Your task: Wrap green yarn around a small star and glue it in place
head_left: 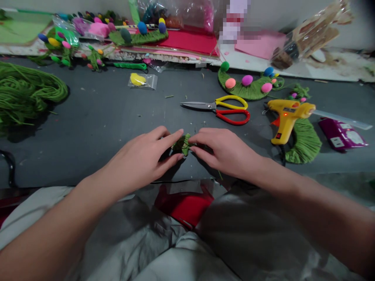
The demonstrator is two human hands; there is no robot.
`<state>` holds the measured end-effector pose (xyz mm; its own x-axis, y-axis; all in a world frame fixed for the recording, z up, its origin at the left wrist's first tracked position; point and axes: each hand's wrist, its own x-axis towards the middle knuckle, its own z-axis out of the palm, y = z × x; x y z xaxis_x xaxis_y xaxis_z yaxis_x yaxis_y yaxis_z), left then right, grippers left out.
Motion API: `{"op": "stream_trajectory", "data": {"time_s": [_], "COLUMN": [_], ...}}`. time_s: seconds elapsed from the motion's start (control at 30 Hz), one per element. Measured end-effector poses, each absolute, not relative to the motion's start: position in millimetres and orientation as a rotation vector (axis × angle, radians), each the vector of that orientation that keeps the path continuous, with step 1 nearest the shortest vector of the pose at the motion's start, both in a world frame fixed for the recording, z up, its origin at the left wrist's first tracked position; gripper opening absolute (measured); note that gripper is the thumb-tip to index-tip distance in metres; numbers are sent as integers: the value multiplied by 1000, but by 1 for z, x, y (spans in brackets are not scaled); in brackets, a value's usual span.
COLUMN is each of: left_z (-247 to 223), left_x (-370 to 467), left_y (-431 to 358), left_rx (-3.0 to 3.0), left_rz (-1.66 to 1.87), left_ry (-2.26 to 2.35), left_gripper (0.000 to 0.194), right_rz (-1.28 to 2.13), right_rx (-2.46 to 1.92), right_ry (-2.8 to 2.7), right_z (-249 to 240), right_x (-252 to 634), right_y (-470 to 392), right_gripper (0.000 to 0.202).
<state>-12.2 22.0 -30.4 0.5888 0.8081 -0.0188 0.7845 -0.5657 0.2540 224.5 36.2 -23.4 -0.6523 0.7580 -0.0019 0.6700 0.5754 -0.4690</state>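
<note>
A small piece wrapped in green yarn is held between both hands near the table's front edge. My left hand pinches its left side between thumb and fingers. From the right, my right hand grips the other side with closed fingertips. Beyond the hands lie scissors with one yellow and one red handle. A yellow glue gun with a lit orange light rests to the right, over a green yarn-wrapped crescent.
Green yarn is heaped at the left. A crescent with coloured balls lies behind the scissors. A small bag with something yellow is at back left, a purple packet at far right. Craft supplies line the white ledge.
</note>
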Motion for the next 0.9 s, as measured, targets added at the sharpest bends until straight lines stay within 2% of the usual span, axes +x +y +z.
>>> {"op": "stream_trajectory", "data": {"time_s": [0.57, 0.9], "left_z": [-28, -22], "left_x": [4, -8], "left_y": [25, 27], "left_rx": [2536, 2443], "left_rz": [94, 136], "left_ry": [1431, 1366], "left_gripper": [35, 48], "right_rz": [588, 553], "right_rx": [-1276, -1264], "right_ry": [-2579, -2605], "right_z": [-24, -23], "right_x": [221, 221], "right_y": [36, 36], "right_gripper": [15, 18]}}
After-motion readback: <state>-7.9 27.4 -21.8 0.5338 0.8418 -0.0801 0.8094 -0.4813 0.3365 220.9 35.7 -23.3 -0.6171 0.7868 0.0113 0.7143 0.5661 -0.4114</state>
